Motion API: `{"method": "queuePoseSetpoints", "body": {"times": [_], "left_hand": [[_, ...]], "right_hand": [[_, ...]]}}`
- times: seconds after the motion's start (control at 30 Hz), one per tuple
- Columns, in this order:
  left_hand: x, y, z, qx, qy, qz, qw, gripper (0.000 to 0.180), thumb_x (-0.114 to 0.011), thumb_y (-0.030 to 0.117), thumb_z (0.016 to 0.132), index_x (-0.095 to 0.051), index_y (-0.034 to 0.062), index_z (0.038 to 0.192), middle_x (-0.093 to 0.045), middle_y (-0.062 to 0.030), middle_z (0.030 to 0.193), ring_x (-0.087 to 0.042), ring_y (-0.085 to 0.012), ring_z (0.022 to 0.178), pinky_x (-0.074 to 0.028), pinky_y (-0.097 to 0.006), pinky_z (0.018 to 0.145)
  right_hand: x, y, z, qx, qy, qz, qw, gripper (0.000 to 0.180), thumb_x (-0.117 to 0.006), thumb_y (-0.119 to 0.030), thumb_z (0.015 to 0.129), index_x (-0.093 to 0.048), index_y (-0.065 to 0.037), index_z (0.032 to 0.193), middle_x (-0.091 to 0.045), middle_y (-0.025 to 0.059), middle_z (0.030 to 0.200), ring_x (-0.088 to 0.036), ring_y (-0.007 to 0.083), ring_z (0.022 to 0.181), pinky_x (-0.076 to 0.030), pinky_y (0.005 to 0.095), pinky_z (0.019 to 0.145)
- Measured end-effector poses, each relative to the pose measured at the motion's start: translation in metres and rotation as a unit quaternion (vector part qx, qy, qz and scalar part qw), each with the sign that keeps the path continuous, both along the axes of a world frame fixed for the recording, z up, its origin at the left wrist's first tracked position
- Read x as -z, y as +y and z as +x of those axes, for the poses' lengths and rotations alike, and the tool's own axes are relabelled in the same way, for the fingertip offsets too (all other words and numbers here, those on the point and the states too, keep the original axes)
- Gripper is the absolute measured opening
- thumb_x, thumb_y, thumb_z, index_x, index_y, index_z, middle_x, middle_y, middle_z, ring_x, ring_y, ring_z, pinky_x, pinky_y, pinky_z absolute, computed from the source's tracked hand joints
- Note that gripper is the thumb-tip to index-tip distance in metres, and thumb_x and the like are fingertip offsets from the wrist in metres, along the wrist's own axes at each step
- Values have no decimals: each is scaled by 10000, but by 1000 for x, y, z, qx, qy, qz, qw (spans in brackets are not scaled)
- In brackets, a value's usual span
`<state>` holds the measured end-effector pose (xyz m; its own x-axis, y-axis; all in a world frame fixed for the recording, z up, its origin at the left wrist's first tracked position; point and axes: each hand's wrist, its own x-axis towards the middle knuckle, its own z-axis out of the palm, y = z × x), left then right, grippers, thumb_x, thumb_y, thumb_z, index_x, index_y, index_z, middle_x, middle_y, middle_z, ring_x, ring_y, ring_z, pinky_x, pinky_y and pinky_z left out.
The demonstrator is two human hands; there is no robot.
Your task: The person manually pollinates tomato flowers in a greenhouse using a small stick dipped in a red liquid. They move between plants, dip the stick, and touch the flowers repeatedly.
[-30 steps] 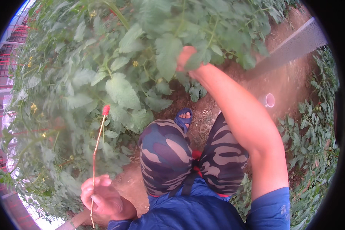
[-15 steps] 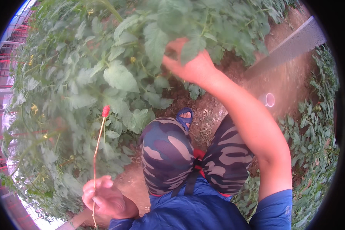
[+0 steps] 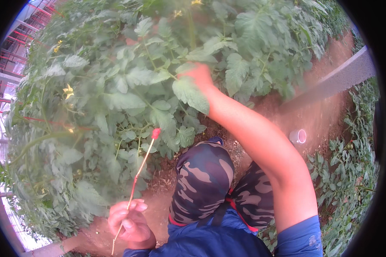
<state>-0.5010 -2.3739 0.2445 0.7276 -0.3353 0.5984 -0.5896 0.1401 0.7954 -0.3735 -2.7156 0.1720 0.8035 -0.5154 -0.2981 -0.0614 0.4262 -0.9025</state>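
Now the left hand (image 3: pixel 131 222) clenches a thin red-tipped stick (image 3: pixel 138 175) just below the leafy green tomato plant (image 3: pixel 116 98), right hand (image 3: pixel 198 75) reaching among its leaves, grasp hidden, yellow flowers (image 3: pixel 67 91) seemingly yet untouched.

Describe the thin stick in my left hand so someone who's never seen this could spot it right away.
Start at the big leafy plant filling the upper left. Below it, near the lower edge, the left hand grips a thin reddish stick that slants up toward the leaves. Its small bright red tip sets it apart from the green stems around it.
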Motion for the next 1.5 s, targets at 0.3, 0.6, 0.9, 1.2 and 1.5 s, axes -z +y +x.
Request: {"method": "queuePoseSetpoints", "body": {"times": [0.3, 0.6, 0.9, 1.2, 1.5], "left_hand": [[5, 3, 1, -17, 22, 7, 1000, 271, -557, 266, 1093, -543, 19, 1206, -628, -198, 1060, -698, -269, 749, -624, -456, 744], [11, 8, 5, 6, 53, -7, 999, 318, -577, 318, 1090, -548, 37, 1236, -626, -189, 1078, -692, -271, 763, -614, -460, 775], [23, -18, 29, 58, 75, 59, 994, 310, -582, 311, 1087, -562, 29, 1215, -633, -203, 1049, -692, -290, 768, -621, -429, 702], [55, -68, 72, 79, 63, 188, 977, 220, -523, 88, 1069, -616, -66, 1196, -674, -262, 1151, -735, -281, 856, -627, -403, 779], [107, -142, 93, 93, 139, 245, 955, 267, -526, 110, 1099, -618, -70, 1273, -713, -211, 1175, -736, -213, 888, -604, -335, 769]], "right_hand": [[66, -16, 5, 70, -198, -550, 808, 227, -679, -9, 911, -749, -41, 1124, -738, 89, 974, -694, 201, 804, -557, 346, 697], [20, -37, -15, -50, -17, -385, 921, 219, -706, -124, 926, -735, 11, 1096, -752, 111, 1017, -698, 196, 889, -547, 363, 776], [6, -45, -67, -444, 371, -539, 612, 458, -578, -35, 871, -669, -48, 1320, -699, 232, 1251, -664, 396, 1187, -553, 458, 982], [166, -28, -62, -213, 212, -463, 834, 476, -551, -85, 918, -624, -63, 1388, -625, 252, 1372, -576, 403, 1304, -466, 477, 1100], [200, -26, -88, -63, 231, -417, 877, 404, -634, -230, 949, -645, 5, 1278, -660, 274, 1239, -622, 450, 1179, -507, 500, 1028]]}}
